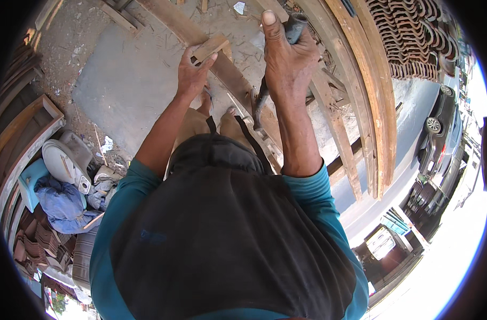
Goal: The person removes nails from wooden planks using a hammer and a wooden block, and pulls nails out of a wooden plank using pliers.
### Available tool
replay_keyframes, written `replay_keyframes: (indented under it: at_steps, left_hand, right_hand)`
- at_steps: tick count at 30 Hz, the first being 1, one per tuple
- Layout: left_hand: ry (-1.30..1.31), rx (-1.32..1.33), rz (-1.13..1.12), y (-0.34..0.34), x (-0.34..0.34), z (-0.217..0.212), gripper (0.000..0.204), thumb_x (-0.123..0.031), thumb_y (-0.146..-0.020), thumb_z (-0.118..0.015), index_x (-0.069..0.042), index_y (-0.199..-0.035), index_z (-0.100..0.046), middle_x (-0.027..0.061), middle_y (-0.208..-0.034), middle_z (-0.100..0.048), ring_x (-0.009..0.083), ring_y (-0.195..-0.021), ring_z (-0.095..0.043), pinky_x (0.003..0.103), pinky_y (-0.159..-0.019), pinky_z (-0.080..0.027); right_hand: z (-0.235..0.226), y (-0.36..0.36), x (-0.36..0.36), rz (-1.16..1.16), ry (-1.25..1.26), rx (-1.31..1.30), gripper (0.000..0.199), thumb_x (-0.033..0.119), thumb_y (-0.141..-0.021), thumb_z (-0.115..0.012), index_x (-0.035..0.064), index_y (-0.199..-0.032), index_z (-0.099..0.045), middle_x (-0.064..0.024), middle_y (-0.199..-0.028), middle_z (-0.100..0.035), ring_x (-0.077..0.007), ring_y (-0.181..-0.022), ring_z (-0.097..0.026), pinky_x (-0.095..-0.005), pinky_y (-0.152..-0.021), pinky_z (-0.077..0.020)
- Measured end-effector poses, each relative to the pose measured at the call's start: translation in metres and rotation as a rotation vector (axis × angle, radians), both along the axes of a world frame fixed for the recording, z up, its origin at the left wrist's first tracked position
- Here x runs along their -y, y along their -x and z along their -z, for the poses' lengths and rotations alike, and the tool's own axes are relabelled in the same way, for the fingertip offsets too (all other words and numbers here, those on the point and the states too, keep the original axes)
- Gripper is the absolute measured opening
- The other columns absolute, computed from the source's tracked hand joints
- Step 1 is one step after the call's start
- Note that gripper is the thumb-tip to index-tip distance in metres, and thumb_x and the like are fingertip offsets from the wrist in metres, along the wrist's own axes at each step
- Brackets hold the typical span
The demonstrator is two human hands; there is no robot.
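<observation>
Holding the short wood block (210,48) above the long plank (171,20), our left hand (191,77) has a closed grip; our right hand's (290,65) grip wraps the dark tool (295,30). We'd best keep fingertips clear of any swing.

The grey floor (121,96) looks flat and dusty, with bare dirt (62,72) toward the left. Small wood bits (204,6), a pale scrap (239,7) and crumpled white litter (107,144) lie about. A long plank (171,21) crosses it; whether they touch is unclear.
</observation>
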State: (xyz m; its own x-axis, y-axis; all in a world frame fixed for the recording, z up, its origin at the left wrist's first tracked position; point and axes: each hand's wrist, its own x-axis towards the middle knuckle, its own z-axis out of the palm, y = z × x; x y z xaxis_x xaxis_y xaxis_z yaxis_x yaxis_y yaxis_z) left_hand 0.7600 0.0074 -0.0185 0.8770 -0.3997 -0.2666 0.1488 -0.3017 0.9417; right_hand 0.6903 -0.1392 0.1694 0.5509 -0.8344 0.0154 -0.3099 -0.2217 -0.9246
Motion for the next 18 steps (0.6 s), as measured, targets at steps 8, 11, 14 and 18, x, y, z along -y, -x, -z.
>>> replay_keyframes:
  at_steps: [8,11,14,18]
  left_hand:
    - [-0.087,0.199,0.11,0.079,-0.082,-0.028,0.059,-0.033,-0.082,-0.082,-0.001,-0.126,-0.06,0.0184,-0.116,-0.062,0.0311,-0.11,-0.06,0.042,-0.098,-0.049]
    - [-0.112,0.257,0.306,0.131,-0.092,-0.025,0.052,-0.031,-0.079,-0.084,-0.004,-0.119,-0.065,0.0174,-0.115,-0.061,0.0327,-0.112,-0.058,0.042,-0.099,-0.048]
    - [-0.111,0.321,0.336,0.159,-0.061,-0.026,0.048,-0.029,-0.076,-0.085,-0.005,-0.114,-0.067,0.0152,-0.111,-0.06,0.0331,-0.111,-0.057,0.043,-0.097,-0.048]
    - [-0.135,0.587,0.319,0.175,-0.021,-0.012,0.046,-0.027,-0.074,-0.085,-0.007,-0.111,-0.068,0.0137,-0.112,-0.058,0.0335,-0.107,-0.057,0.044,-0.094,-0.049]
  right_hand:
    - [-0.032,0.07,0.025,-0.205,-0.196,-0.07,0.042,0.041,-0.096,-0.071,0.0069,-0.078,-0.056,-0.0005,-0.06,-0.05,-0.0087,-0.051,-0.045,-0.0253,-0.048,-0.0369]
    - [-0.049,0.09,0.022,-0.293,-0.178,-0.03,0.038,0.037,-0.095,-0.074,0.0059,-0.081,-0.057,0.0004,-0.059,-0.047,-0.0082,-0.05,-0.044,-0.0237,-0.047,-0.0353]
    - [-0.077,0.098,0.016,-0.338,-0.205,0.142,0.04,0.037,-0.095,-0.074,0.0066,-0.074,-0.058,0.003,-0.056,-0.051,-0.0047,-0.051,-0.046,-0.0219,-0.047,-0.0332]
    - [-0.083,0.085,0.012,-0.403,-0.138,0.198,0.039,0.038,-0.094,-0.074,0.0054,-0.081,-0.059,0.0012,-0.059,-0.046,-0.0076,-0.05,-0.043,-0.024,-0.047,-0.0357]
